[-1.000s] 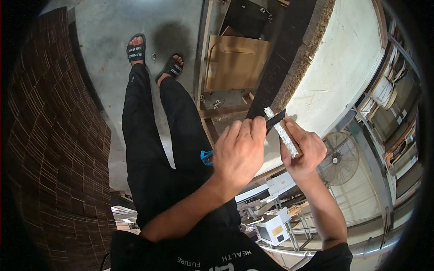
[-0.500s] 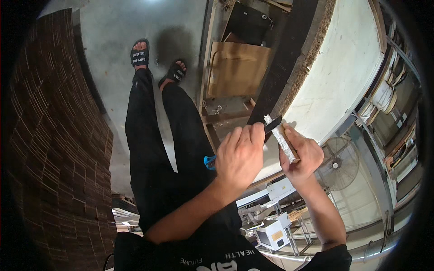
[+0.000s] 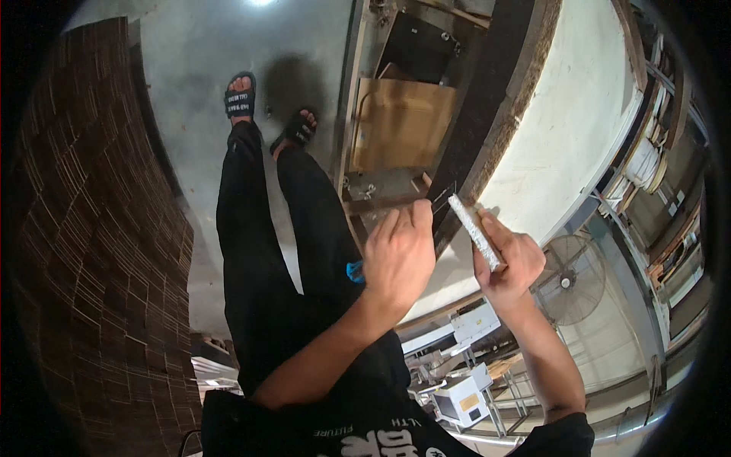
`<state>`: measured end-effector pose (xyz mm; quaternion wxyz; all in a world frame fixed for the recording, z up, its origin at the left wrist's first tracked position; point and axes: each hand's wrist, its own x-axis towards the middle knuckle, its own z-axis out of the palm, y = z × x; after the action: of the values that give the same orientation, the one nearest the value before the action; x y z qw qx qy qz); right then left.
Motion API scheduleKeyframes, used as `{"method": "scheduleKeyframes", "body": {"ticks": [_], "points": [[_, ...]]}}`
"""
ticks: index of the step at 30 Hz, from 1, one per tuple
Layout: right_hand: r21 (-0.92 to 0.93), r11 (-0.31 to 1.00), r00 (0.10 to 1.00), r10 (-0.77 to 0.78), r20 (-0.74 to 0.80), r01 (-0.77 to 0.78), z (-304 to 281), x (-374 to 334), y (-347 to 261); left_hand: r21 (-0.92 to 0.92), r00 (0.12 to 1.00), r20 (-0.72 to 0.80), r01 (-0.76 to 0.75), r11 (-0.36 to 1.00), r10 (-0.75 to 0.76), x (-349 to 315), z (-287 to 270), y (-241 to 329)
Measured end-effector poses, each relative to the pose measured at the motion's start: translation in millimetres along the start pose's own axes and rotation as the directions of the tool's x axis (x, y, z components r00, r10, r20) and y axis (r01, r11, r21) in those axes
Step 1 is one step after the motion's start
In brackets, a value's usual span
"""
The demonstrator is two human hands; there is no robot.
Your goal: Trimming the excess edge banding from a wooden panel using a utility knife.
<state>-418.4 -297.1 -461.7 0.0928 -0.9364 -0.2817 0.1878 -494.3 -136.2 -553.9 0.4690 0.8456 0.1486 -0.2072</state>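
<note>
left hand (image 3: 400,255): raised, back to camera, fingers curled, contents hidden | right hand (image 3: 510,263): closed around pale silvery bar (image 3: 475,230), tilted up-left | both above white surface (image 3: 563,145) edge

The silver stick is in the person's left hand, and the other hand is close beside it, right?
Not quite. The head view shows the silver stick in the right hand, not the left. The left hand is the one close beside it, its fingertips up near the stick's top end.
</note>
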Motion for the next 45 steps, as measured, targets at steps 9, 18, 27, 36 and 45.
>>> {"method": "scheduleKeyframes", "body": {"ticks": [9,18,27,36,45], "points": [[0.002,1.0,1.0,0.005,-0.004,-0.005,1.7,3.2,0.8,-0.068,0.997,0.028,-0.072,0.995,0.074,6.4,-16.4,6.4],[-0.025,0.998,0.999,0.053,0.001,-0.052,5.5,-7.9,4.8,-0.199,0.949,0.291,0.183,0.963,-0.12,37.0,42.5,-65.2],[-0.003,0.997,0.997,0.075,0.028,-0.075,3.7,-5.3,3.0,-0.924,0.929,0.368,0.371,0.094,-0.049,45.0,14.4,-24.8],[-0.041,0.999,0.999,0.032,-0.025,-0.033,5.0,-4.4,1.8,-0.888,0.967,0.165,0.231,0.396,-0.193,62.9,31.6,-31.7],[-0.051,0.998,0.998,0.035,-0.047,-0.037,6.2,-5.0,1.9,-0.77,0.944,0.259,0.33,0.546,-0.205,28.3,-19.7,-35.7]]}}
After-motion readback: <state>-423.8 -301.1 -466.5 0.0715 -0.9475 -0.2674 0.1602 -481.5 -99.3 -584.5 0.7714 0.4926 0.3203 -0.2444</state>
